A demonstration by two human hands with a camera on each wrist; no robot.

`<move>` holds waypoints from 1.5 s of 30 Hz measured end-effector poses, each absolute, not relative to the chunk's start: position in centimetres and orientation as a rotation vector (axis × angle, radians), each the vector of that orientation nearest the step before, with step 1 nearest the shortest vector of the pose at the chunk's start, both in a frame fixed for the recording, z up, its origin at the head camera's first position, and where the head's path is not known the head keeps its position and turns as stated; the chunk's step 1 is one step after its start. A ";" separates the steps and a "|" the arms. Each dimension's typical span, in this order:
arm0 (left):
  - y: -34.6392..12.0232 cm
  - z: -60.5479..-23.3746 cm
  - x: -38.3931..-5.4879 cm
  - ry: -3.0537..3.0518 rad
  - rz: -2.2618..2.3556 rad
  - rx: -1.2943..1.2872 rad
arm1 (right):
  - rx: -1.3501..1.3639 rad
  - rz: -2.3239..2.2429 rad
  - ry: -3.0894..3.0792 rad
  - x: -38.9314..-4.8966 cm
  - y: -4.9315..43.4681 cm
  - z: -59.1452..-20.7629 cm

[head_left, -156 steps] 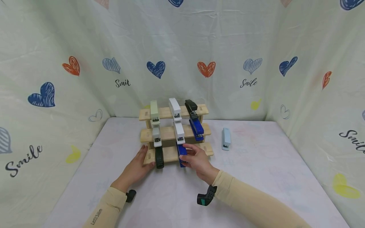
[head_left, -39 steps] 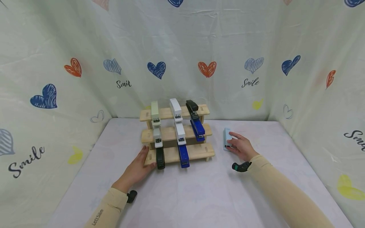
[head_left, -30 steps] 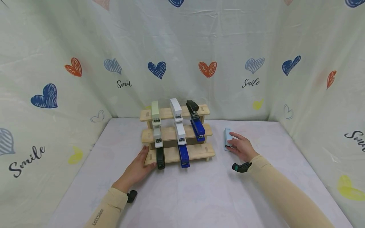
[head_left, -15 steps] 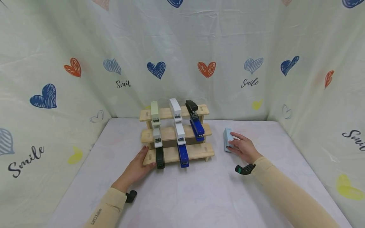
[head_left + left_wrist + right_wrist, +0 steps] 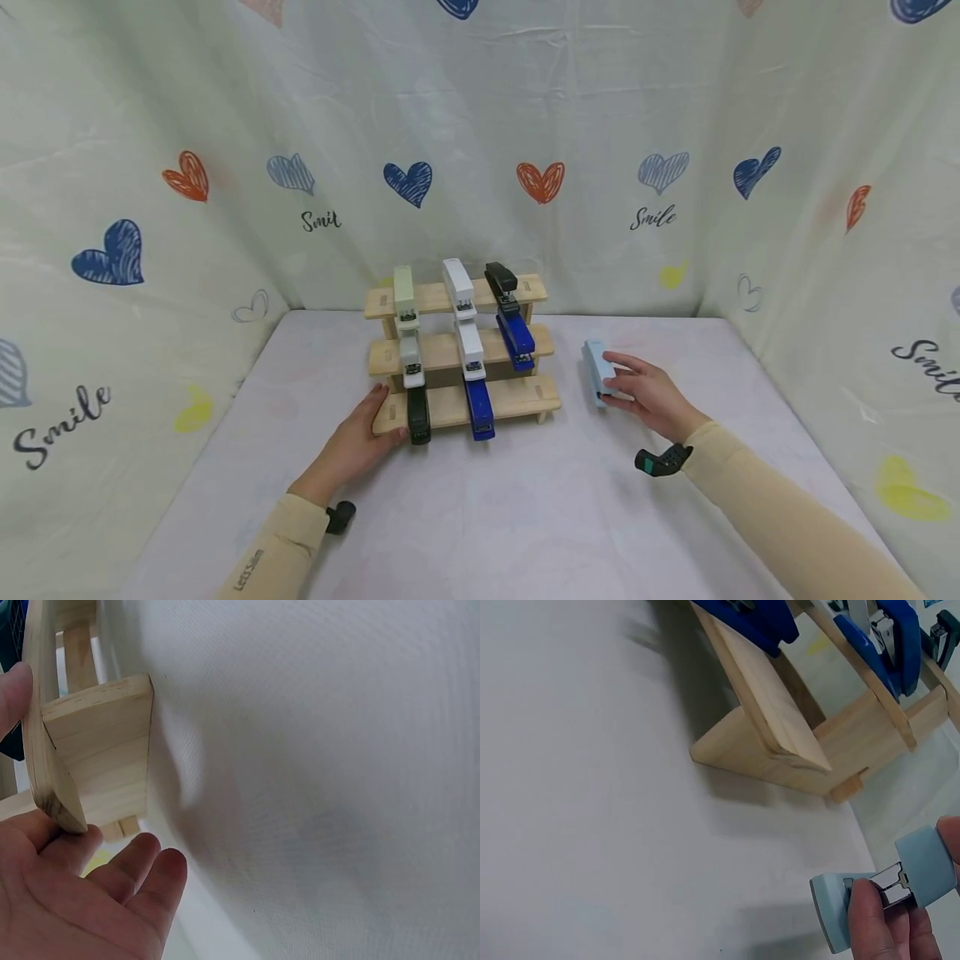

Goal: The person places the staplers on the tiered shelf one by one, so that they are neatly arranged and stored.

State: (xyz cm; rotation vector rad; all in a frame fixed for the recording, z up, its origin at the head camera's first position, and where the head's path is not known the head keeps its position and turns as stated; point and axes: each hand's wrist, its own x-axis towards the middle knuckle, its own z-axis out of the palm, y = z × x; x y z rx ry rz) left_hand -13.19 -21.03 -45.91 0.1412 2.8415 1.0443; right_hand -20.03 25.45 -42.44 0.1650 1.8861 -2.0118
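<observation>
My right hand (image 5: 648,398) pinches a light blue stapler (image 5: 596,367) right of the wooden rack (image 5: 521,397). In the right wrist view the stapler (image 5: 928,864) sits between thumb and fingers, a shadow on the cloth beside it. My left hand (image 5: 351,447) holds the left end of the rack's lowest shelf; the left wrist view shows the thumb on one face of the board (image 5: 97,750) and fingers at the other. The lowest shelf carries a black stapler (image 5: 418,415) and a blue stapler (image 5: 480,410).
On the middle shelf lie a grey-white stapler (image 5: 410,360), a white stapler (image 5: 470,350) and a blue stapler (image 5: 516,337). Up top are pale green (image 5: 405,296), white (image 5: 457,287) and black (image 5: 501,279) staplers. A patterned curtain (image 5: 480,108) surrounds the white tabletop (image 5: 480,517).
Five seconds ago my right hand was at the blue stapler on the lowest shelf. It now holds the light blue one, which has turned slightly and shifted nearer. My left hand stays put.
</observation>
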 end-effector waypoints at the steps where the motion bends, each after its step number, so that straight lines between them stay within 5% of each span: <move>1: -21.1 -45.9 -13.2 2.842 1.044 0.141 | 0.161 -2.006 1.888 -19.9 25.4 -42.3; 45: -21.2 -46.1 -13.2 2.817 1.058 0.116 | -0.007 -1.896 1.831 -15.3 18.0 -41.2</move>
